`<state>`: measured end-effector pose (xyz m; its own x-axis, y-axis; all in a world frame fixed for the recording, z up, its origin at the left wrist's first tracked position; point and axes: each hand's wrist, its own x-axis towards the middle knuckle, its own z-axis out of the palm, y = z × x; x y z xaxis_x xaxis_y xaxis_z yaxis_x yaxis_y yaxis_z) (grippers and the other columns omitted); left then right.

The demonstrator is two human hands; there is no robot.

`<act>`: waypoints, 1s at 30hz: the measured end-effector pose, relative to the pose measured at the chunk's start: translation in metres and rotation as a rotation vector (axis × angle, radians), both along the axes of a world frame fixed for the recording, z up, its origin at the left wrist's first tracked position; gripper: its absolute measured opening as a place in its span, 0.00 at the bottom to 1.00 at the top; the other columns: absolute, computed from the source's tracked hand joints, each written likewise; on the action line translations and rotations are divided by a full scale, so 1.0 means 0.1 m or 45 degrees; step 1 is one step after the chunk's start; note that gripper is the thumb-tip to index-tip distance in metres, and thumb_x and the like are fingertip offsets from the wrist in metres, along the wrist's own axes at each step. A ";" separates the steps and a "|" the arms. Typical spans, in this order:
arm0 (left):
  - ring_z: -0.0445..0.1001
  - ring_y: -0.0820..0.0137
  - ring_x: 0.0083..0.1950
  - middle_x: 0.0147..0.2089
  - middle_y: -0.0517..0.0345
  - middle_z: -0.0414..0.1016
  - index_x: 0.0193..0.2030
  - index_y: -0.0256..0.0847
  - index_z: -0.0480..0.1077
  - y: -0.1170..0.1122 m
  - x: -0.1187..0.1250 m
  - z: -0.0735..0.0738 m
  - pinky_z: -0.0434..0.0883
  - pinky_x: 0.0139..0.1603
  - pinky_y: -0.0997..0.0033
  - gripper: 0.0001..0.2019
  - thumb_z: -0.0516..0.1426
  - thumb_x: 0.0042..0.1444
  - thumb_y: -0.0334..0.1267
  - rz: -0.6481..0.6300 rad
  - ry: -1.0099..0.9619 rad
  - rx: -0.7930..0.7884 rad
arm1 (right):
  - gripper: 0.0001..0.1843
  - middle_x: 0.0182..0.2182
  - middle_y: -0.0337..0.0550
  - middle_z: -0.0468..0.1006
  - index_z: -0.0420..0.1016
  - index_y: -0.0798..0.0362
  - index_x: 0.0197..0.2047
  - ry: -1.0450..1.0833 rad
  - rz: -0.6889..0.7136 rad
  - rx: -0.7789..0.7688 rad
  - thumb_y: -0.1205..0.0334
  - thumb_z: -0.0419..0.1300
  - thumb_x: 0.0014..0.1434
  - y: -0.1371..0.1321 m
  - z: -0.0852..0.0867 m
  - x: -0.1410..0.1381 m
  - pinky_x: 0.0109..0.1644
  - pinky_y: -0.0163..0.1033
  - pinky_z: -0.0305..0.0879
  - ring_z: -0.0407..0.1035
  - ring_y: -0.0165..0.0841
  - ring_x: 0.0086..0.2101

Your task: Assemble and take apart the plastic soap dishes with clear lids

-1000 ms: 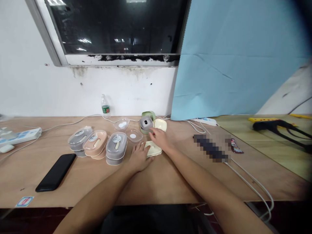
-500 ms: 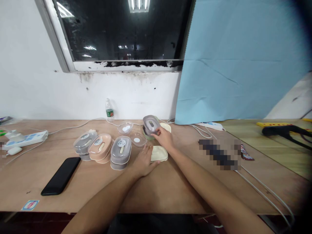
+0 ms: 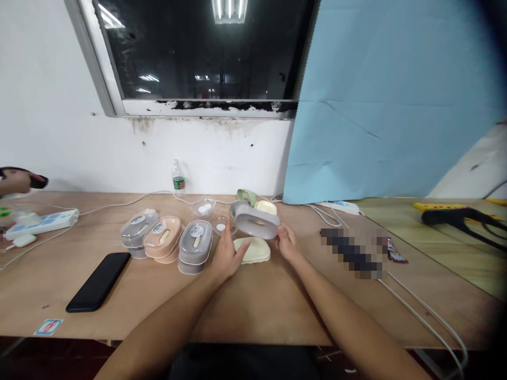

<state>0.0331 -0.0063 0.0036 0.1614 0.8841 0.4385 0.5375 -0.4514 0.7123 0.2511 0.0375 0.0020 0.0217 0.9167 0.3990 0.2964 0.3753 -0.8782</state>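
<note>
My right hand (image 3: 288,243) grips the right end of a grey oval lunch-box lid (image 3: 256,226), which is tilted in the air. Below it, a cream oval lunch-box piece (image 3: 255,251) lies on the table. My left hand (image 3: 226,256) is at that piece's left side, fingers stretched and thumb apart, holding nothing. Behind the grey lid are a green piece (image 3: 246,196) and another cream piece (image 3: 266,207), both partly hidden. Left of my left hand stand lidded lunch boxes: a grey one (image 3: 195,245), a peach one (image 3: 162,240) and another grey one (image 3: 138,229).
Clear lids (image 3: 203,208) lie behind the boxes, near a plastic bottle (image 3: 178,179). A black phone (image 3: 99,282) is front left; a power strip (image 3: 51,222) and cables lie further left. Another person's hand (image 3: 18,181) holds a dark object there. A blue cloth (image 3: 380,105) hangs at right.
My right hand has brought the grey lid forward and right, tilting it over the cream piece. My left hand has drawn slightly left and turned upright. Another person's hand has appeared at far left.
</note>
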 end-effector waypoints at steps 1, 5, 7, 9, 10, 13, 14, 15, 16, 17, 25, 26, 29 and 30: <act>0.57 0.58 0.67 0.70 0.40 0.49 0.71 0.35 0.33 0.00 -0.01 0.02 0.59 0.64 0.56 0.40 0.49 0.62 0.52 -0.005 -0.004 0.016 | 0.33 0.13 0.32 0.55 0.63 0.49 0.29 0.021 0.055 -0.077 0.26 0.43 0.53 0.02 -0.01 -0.02 0.18 0.35 0.47 0.51 0.28 0.14; 0.68 0.61 0.56 0.61 0.44 0.65 0.69 0.38 0.45 -0.01 -0.05 0.10 0.65 0.58 0.60 0.34 0.50 0.61 0.51 -0.023 0.016 0.047 | 0.34 0.10 0.33 0.54 0.59 0.48 0.23 0.025 0.084 -0.277 0.26 0.39 0.55 0.12 -0.09 -0.02 0.17 0.36 0.45 0.49 0.29 0.13; 0.72 0.63 0.49 0.52 0.47 0.72 0.68 0.38 0.47 -0.01 -0.06 0.11 0.68 0.52 0.62 0.33 0.50 0.62 0.51 -0.022 0.019 0.001 | 0.35 0.11 0.35 0.58 0.60 0.49 0.21 -0.013 0.036 -0.272 0.26 0.39 0.55 0.15 -0.09 0.01 0.19 0.37 0.49 0.54 0.30 0.14; 0.74 0.64 0.43 0.44 0.51 0.74 0.65 0.37 0.51 0.00 -0.07 0.11 0.69 0.47 0.63 0.30 0.50 0.62 0.52 -0.008 0.051 -0.053 | 0.35 0.12 0.37 0.62 0.62 0.50 0.19 -0.078 -0.003 -0.254 0.27 0.41 0.55 0.15 -0.07 0.05 0.21 0.37 0.53 0.58 0.32 0.16; 0.74 0.64 0.42 0.41 0.52 0.74 0.63 0.36 0.55 0.00 -0.07 0.10 0.69 0.46 0.64 0.28 0.50 0.61 0.52 0.006 0.088 -0.067 | 0.35 0.12 0.38 0.62 0.61 0.50 0.18 -0.117 -0.024 -0.269 0.28 0.41 0.56 0.14 -0.05 0.06 0.22 0.37 0.54 0.59 0.32 0.16; 0.73 0.62 0.42 0.36 0.53 0.74 0.51 0.37 0.65 -0.01 -0.05 0.11 0.68 0.45 0.63 0.21 0.50 0.61 0.53 0.061 0.241 -0.024 | 0.35 0.09 0.38 0.60 0.60 0.50 0.14 -0.238 -0.040 -0.358 0.31 0.43 0.58 0.09 0.00 0.07 0.22 0.37 0.54 0.60 0.33 0.16; 0.73 0.62 0.42 0.36 0.53 0.74 0.48 0.38 0.66 -0.01 -0.04 0.12 0.67 0.46 0.62 0.20 0.50 0.61 0.53 0.069 0.292 0.003 | 0.34 0.09 0.38 0.60 0.61 0.50 0.14 -0.276 -0.021 -0.368 0.32 0.45 0.58 0.07 0.02 0.06 0.22 0.37 0.54 0.60 0.33 0.16; 0.73 0.61 0.42 0.35 0.54 0.74 0.46 0.39 0.67 -0.02 -0.02 0.12 0.67 0.46 0.62 0.18 0.50 0.61 0.52 0.068 0.337 0.022 | 0.33 0.09 0.37 0.61 0.63 0.51 0.15 -0.311 0.008 -0.357 0.34 0.46 0.58 0.06 0.03 0.04 0.23 0.36 0.54 0.61 0.33 0.17; 0.73 0.61 0.42 0.34 0.54 0.74 0.45 0.39 0.67 -0.03 -0.01 0.13 0.67 0.46 0.62 0.18 0.50 0.61 0.52 0.060 0.373 0.033 | 0.33 0.10 0.37 0.62 0.65 0.51 0.16 -0.341 0.036 -0.337 0.35 0.47 0.58 0.05 0.04 0.02 0.23 0.36 0.54 0.61 0.33 0.17; 0.73 0.61 0.41 0.33 0.54 0.73 0.44 0.39 0.67 -0.03 0.01 0.13 0.67 0.45 0.63 0.17 0.50 0.61 0.52 0.051 0.401 0.035 | 0.32 0.11 0.37 0.64 0.66 0.52 0.17 -0.367 0.055 -0.316 0.35 0.47 0.59 0.05 0.04 0.01 0.23 0.36 0.54 0.62 0.33 0.18; 0.72 0.66 0.33 0.30 0.59 0.71 0.41 0.41 0.64 0.04 -0.02 0.01 0.63 0.31 0.71 0.16 0.53 0.58 0.53 0.073 0.336 -0.252 | 0.29 0.15 0.37 0.67 0.67 0.52 0.19 -0.673 -0.045 -0.305 0.36 0.53 0.55 0.15 -0.07 0.10 0.24 0.34 0.50 0.62 0.31 0.20; 0.72 0.66 0.33 0.31 0.58 0.71 0.41 0.41 0.64 0.05 -0.02 -0.01 0.64 0.31 0.71 0.16 0.54 0.58 0.53 0.088 0.333 -0.266 | 0.28 0.16 0.37 0.68 0.66 0.53 0.19 -0.701 -0.062 -0.292 0.36 0.55 0.53 0.17 -0.10 0.11 0.24 0.34 0.50 0.62 0.31 0.21; 0.72 0.64 0.40 0.36 0.55 0.71 0.40 0.41 0.64 0.04 -0.01 -0.02 0.67 0.39 0.67 0.16 0.56 0.56 0.52 0.115 0.366 -0.177 | 0.26 0.19 0.37 0.71 0.68 0.53 0.22 -0.690 -0.055 -0.268 0.38 0.56 0.52 0.19 -0.15 0.11 0.26 0.33 0.52 0.64 0.31 0.23; 0.71 0.63 0.43 0.38 0.54 0.71 0.41 0.40 0.64 0.03 0.00 -0.01 0.68 0.43 0.65 0.17 0.57 0.55 0.52 0.120 0.372 -0.127 | 0.26 0.20 0.38 0.73 0.69 0.54 0.23 -0.678 -0.042 -0.265 0.38 0.56 0.53 0.20 -0.16 0.11 0.26 0.33 0.53 0.65 0.31 0.24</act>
